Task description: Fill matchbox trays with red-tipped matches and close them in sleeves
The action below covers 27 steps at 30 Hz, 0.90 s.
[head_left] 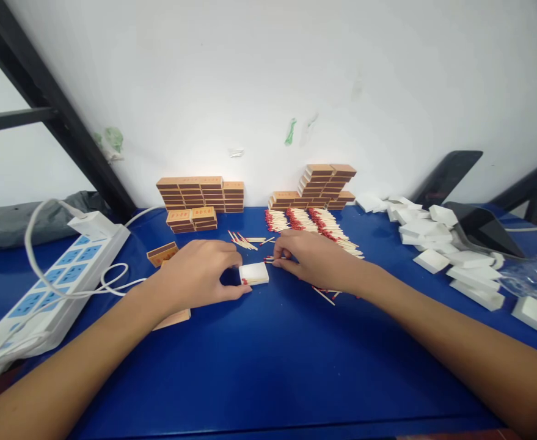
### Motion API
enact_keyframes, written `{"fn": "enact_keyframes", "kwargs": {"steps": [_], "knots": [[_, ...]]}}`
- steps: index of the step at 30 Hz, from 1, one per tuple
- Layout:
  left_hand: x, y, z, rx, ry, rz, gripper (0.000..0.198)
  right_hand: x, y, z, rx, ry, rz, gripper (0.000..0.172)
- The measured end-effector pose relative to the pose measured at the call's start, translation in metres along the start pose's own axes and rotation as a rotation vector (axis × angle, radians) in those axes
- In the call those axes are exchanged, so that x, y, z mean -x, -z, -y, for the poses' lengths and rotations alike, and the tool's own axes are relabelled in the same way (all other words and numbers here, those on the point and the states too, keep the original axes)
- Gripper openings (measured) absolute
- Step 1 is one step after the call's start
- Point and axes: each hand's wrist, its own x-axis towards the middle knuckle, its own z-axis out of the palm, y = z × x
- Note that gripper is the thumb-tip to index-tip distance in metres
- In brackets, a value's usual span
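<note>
1. The left hand [199, 272] holds a little white tray [256, 271] between thumb and fingers, near the middle of the blue desk [272, 366]. Some red-tipped matches [251, 282] lie in it.
2. The right hand [314, 256] is apart from the left one, near the tray. Its fingertips pinch in close by loose matches [268, 260]; I cannot tell if it holds any.
3. Big match piles [302, 221] lie behind it, toward the back edge.
4. Brown matchboxes [201, 194] stand stacked along the back edge.
5. More white trays [433, 227] are heaped toward the right edge.
</note>
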Motion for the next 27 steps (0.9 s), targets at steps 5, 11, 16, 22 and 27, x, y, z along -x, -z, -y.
{"fn": "enact_keyframes", "kwargs": {"steps": [5,11,16,22,27], "knots": [[0.0,-0.001,0.001,0.01,-0.013,-0.024,0.026,0.0,0.0,0.0,-0.007,-0.008,0.0,0.007],[0.001,0.0,0.001,0.003,-0.041,-0.056,0.026,0.0,0.0,-0.001,0.003,0.007,-0.002,0.011],[0.0,0.002,0.0,-0.02,-0.034,-0.054,0.028,-0.001,-0.001,-0.003,0.004,0.023,-0.018,0.004],[0.001,0.002,-0.001,-0.035,-0.044,-0.066,0.028,-0.001,-0.001,-0.004,0.005,0.014,0.004,0.011],[0.001,0.002,-0.001,-0.085,-0.037,-0.086,0.027,0.001,0.008,0.004,-0.022,0.013,-0.079,0.012]]}}
